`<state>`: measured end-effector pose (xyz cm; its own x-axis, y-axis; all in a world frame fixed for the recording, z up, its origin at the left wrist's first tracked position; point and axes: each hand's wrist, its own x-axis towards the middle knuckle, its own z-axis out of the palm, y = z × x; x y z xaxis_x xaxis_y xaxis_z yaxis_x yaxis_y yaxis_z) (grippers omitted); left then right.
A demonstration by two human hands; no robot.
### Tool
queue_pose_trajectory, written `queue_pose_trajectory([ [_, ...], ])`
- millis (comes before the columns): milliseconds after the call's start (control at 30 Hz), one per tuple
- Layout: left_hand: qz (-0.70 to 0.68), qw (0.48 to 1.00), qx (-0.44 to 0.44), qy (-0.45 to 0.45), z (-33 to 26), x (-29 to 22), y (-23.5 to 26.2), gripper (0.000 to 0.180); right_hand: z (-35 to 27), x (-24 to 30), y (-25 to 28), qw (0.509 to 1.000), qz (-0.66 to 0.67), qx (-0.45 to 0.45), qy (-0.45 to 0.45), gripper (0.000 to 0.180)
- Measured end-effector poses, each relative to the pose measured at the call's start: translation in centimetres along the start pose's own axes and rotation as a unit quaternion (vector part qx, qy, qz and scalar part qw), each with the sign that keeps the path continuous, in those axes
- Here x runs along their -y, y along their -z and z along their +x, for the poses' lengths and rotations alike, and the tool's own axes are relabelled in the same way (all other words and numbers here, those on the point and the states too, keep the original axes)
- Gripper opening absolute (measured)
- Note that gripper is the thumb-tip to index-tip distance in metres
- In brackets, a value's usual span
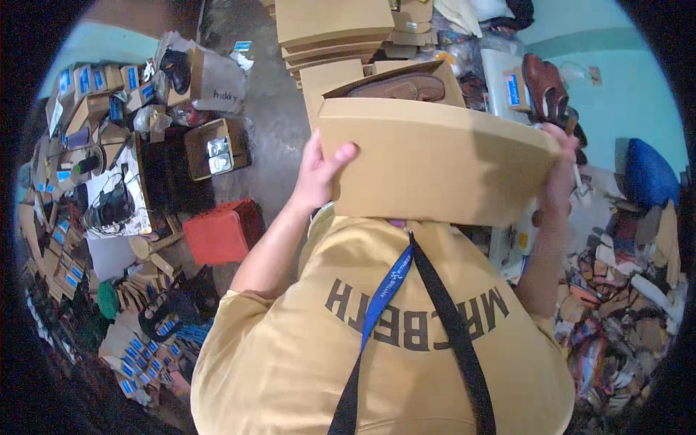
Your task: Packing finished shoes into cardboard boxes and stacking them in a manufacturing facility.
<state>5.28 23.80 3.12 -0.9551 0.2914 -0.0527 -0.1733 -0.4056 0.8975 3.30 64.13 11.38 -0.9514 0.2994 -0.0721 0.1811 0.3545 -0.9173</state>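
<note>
In front of my chest, a plain brown cardboard shoebox lid (435, 167) is held up between both hands. My left hand (322, 170) grips its left end, thumb flat on the near face and fingers hidden behind. At the right end is my right hand (560, 156), closed round the edge and blurred by motion. Just beyond the lid, an open cardboard shoebox (455, 81) shows a brown leather shoe (406, 88) lying inside. The lid hides the near part of that box, so I cannot tell whether the two touch.
Stacked brown cartons (333, 25) stand at the far side. Reddish-brown shoes (545, 87) sit far right. To the left are a red crate (217, 233), an open carton (216, 148) and a cluttered white table (116, 196). Scraps (616, 319) cover the right floor.
</note>
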Motion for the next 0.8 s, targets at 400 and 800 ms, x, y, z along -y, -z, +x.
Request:
queue_pose_trajectory([
  [400, 0.005, 0.901, -0.419, 0.111, 5.0, 8.9, 1.1, 0.06, 14.5, -16.2, -13.6, 0.957, -0.155, 0.177, 0.168, 0.06],
  [800, 0.314, 0.809, -0.427, 0.256, 6.4, 11.5, 4.3, 0.071, 12.6, -18.6, -15.3, 0.943, -0.032, 0.323, -0.077, 0.076],
])
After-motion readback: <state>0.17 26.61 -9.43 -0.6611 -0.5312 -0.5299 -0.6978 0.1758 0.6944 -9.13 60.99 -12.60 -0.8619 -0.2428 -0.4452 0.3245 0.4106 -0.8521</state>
